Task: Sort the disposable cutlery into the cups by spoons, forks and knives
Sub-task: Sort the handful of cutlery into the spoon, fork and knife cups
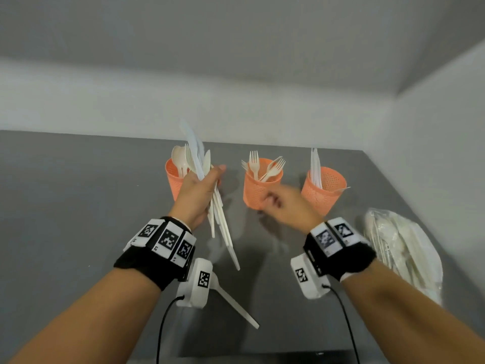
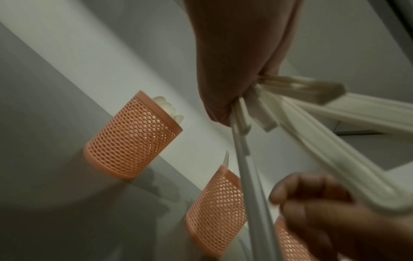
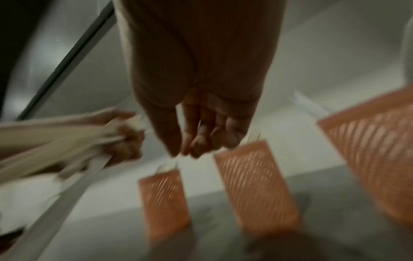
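Left hand (image 1: 198,191) gripped a fanned cutlery bundle (image 1: 217,206) upright before the spoon cup (image 1: 174,177), right hand (image 1: 284,203) loosely curled and holding nothing, near the fork cup (image 1: 258,187), knife cup (image 1: 324,190) farther right on the tabletop (image 1: 78,206)

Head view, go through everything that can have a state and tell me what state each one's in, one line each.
left hand: grips a bundle of cutlery, raised
right hand: fingers loosely curled, holds nothing, blurred
left cup: upright, holds spoons
middle cup: upright, holds forks
right cup: upright, holds knives
plastic bag: lying on the table, cutlery inside
loose piece: lying flat on the table
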The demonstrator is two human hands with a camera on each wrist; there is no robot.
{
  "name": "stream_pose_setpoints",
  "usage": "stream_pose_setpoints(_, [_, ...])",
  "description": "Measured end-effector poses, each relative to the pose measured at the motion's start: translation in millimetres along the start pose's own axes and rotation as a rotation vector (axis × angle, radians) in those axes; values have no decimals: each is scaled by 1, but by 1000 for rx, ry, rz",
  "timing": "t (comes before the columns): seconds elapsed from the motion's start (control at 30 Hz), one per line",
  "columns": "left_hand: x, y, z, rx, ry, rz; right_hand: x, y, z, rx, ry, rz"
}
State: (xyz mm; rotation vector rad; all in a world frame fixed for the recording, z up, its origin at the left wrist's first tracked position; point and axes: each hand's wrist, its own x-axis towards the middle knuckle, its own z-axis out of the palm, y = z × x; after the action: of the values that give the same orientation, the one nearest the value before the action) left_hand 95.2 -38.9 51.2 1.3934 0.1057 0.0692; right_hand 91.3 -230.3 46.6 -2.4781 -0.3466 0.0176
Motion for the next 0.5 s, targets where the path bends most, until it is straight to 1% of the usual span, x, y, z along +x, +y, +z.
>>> stream_pose_setpoints(0.07, [0,-3,-6,22,-7,-5,-13,-11,32,-68,-331,-32])
stream_pose_setpoints(0.1, [-1,-3,-9,27,-13,-5,-18,-14,48,-112,-450,-35])
stream_pose_setpoints(0.13, [-1,-4,-12,27,-21,-3,-24,-18,61,-142,-533,-19])
stream_pose_setpoints(0.2, [-2,-6,-19,22,-38,-7,-35,-26,80,-200,-640,39])
stream_pose_setpoints(0.27, [-3,-8,-25,40,-37,-20,-42,-35,93,-351,-690,10])
stream_pose_setpoints(0.33, [-4,-10,-28,65,-25,-35,-42,-41,100,-446,-671,-39])
stream_pose_setpoints(0.4, [-7,-11,-30,64,-43,-36,-40,-44,101,-500,-640,-51])
stream_pose_setpoints(0.43, [-8,-11,-31,65,-59,-32,-39,-45,100,-519,-628,-40])
stream_pose_setpoints(0.5, [-9,-12,-33,73,-88,-34,-37,-43,95,-485,-593,45])
